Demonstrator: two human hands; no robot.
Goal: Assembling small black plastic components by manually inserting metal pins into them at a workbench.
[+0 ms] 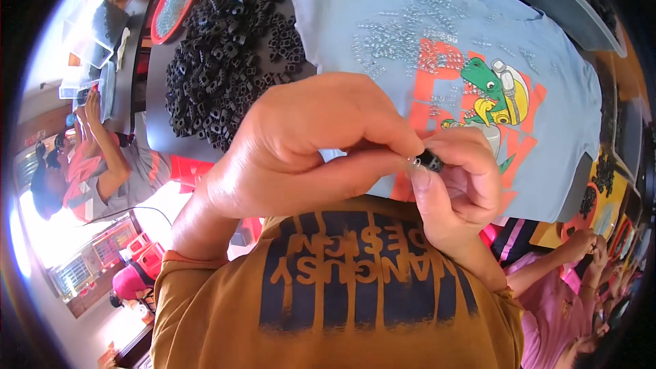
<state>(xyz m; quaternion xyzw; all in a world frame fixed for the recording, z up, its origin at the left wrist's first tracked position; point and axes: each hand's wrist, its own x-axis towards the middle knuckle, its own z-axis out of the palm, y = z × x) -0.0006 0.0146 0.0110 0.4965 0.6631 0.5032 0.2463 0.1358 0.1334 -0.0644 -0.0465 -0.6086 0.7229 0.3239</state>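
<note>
My left hand point(307, 143) comes in from the left with thumb and forefinger pinched on a tiny shiny metal piece point(415, 162), perhaps a spring. Between the thumb and fingers of my right hand point(461, 188) is a small black plastic part point(430, 160). The metal piece sits against the black part's left end; whether it is inside cannot be made out. Under and beyond my hands a light blue T-shirt point(328, 14) with a cartoon print lies spread on the table. Many small shiny metal pieces point(389, 37) are scattered over it.
A big heap of black plastic parts point(219, 61) covers the table on the left. Behind it stands a red-rimmed dish point(158, 35) of small shiny pieces. A grey bin point(574, 7) is at the far right. Other people work at left point(102, 164) and right point(553, 301).
</note>
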